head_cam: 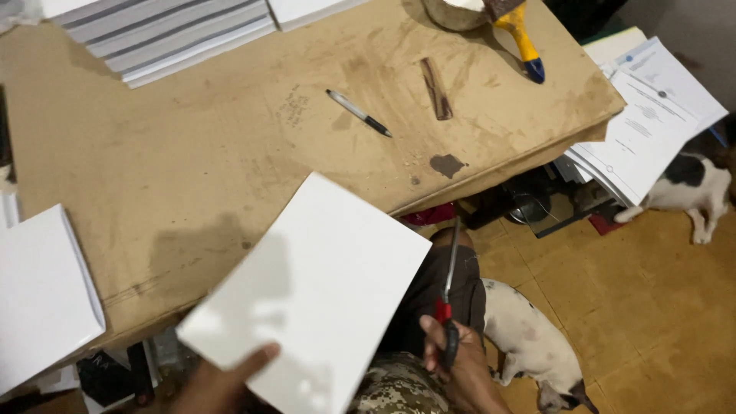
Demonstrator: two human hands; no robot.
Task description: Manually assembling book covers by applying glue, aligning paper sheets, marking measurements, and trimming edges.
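We look down on the cardboard-covered table (192,169), the largest thing here, spreading out ahead of both hands and stained brown in patches. Below its edge, just beside the right hand, lies 1 white and black dog (533,345) on the tiled floor, and a 2nd dog (690,188) lies well off to the right of that hand, near a stack of printed papers (644,126) hanging over the table's corner.

Our left hand (222,379) sits at the bottom of the view with its thumb pressed flat on top of a white sheet (314,295), clamped on its lower corner (the fingers under it are hidden). The sheet tilts up and away from that hand, its far corner over the table edge, between the 2 hands. To the left of the left hand lies another white stack (42,295), and far ahead of it, at the table's back edge, a pile of grey and white books (176,34).

Our right hand (452,360) is closed round the red and black handles of scissors (448,291), whose blades point up and away from the hand; they look closed, though blur makes that uncertain. The 2 hands are apart.

Far ahead of the right hand lie a yellow-handled brush (521,38), a brown stick (435,88) and a pen (358,113).
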